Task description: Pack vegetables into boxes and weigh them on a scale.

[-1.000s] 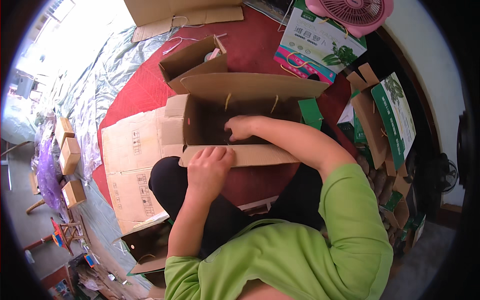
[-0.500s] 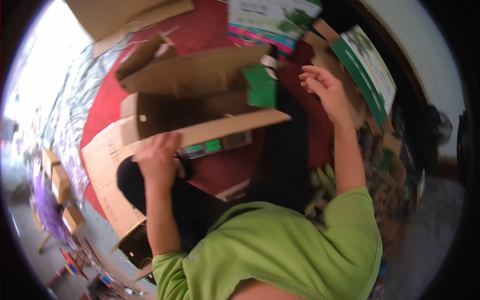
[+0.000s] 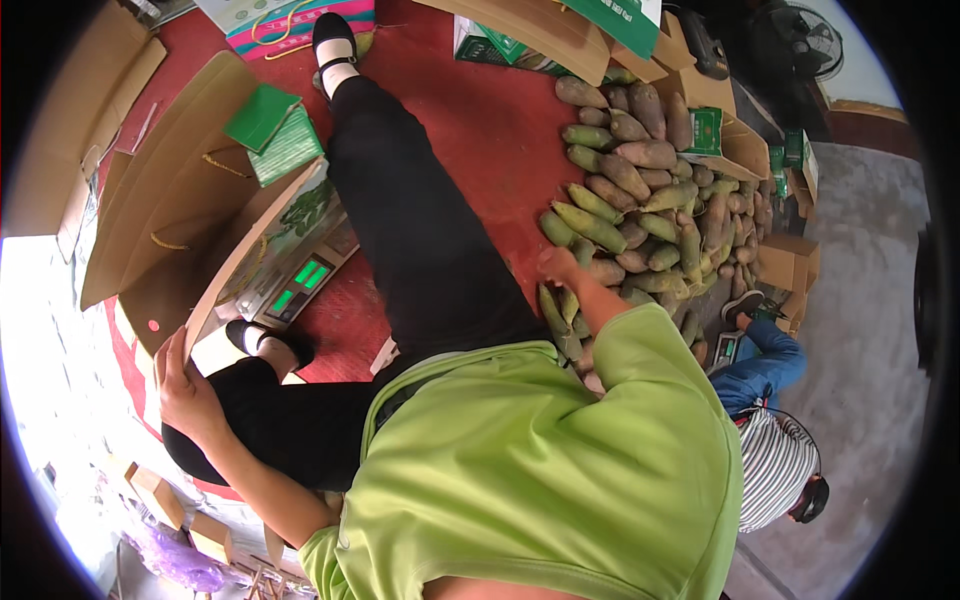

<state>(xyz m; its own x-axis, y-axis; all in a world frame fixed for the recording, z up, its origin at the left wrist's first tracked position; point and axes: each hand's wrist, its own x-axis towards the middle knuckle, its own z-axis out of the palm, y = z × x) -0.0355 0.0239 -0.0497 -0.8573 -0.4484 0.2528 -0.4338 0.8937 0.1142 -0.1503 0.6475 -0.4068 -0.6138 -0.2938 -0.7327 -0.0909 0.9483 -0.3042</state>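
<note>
An opened cardboard box [image 3: 250,190] with yellow cord handles and a green inner flap leans at the left, on or against a scale [image 3: 290,285] with lit green displays. My left hand [image 3: 187,398] grips the near edge of the box's side, fingers over the edge. Over the near edge of a large heap of green radishes [image 3: 655,225], many brown with soil, is my right hand [image 3: 562,268]. Its fingers are foreshortened and blurred, so what they hold, if anything, does not show.
My outstretched leg [image 3: 420,220] lies between box and radishes on the red mat [image 3: 480,140]. Printed cartons [image 3: 290,25] stand at the far side. An open carton [image 3: 735,140] sits behind the heap. At the right sits another person in a striped shirt [image 3: 775,465]. A fan [image 3: 800,40] stands far right.
My view has turned right, bringing the radish heap and the other person into sight. My right hand has come down from near the upright carton to the radishes. My left hand stays on the box.
</note>
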